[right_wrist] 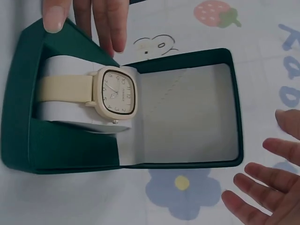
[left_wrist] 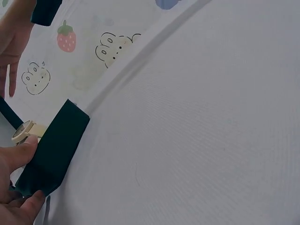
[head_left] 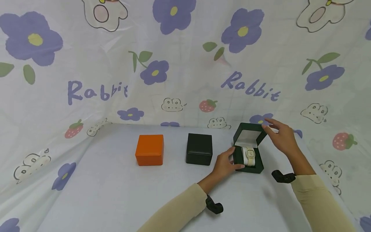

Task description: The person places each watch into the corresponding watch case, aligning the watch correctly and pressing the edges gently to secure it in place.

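Observation:
A dark green watch box stands with its lid raised at the right of the table. Inside it, a cream square-faced watch is wrapped round a white cushion. My left hand holds the box's base at the left, thumb over the front rim and fingers along the side. In the left wrist view that thumb lies on the rim beside the watch. Beside the lid is my right hand, fingers extended and spread. The right wrist view shows a gap between those fingertips and the lid.
Left of the watch box stands a closed black box, and farther left a closed orange box. White cloth covers the table. A patterned curtain with flowers and rabbits hangs behind it.

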The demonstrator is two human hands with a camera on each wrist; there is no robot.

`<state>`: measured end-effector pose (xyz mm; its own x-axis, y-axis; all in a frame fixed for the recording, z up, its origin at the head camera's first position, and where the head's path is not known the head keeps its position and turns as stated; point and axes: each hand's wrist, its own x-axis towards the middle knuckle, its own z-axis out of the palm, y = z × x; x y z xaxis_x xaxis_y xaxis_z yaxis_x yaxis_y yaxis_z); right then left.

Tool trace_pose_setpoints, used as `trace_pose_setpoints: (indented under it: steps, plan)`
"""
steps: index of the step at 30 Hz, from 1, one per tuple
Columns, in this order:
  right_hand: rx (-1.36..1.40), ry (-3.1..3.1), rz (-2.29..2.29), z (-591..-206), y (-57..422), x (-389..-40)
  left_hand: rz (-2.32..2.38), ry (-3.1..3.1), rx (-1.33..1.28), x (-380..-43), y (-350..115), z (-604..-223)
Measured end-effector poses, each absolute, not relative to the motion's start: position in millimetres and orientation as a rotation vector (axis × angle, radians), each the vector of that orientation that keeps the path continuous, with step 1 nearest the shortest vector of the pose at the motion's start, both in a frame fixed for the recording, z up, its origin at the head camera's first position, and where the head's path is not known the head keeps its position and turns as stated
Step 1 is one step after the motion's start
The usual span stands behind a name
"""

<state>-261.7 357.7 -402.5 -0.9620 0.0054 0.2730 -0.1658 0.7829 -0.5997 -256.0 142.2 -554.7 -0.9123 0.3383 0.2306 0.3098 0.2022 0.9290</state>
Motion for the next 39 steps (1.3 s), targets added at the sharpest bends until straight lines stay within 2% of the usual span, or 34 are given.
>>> trace_pose_setpoints:
  steps: [15, 21, 29, 39]
  plan:
    - [0.209, -2.895, 0.961, -411, 354, -282, 1.78, 2.456, 0.718, -260, 144, -553]
    - [0.208, -2.924, 0.996, -418, 356, -276, 1.719, 2.506, 0.696, -257, 146, -558]
    - [0.208, -2.871, 1.308, -433, 359, -269, 1.717, 2.499, 0.704, -254, 145, -563]
    - [0.272, -2.8, 1.289, -437, 354, -263, 1.747, 2.482, 0.675, -259, 139, -559]
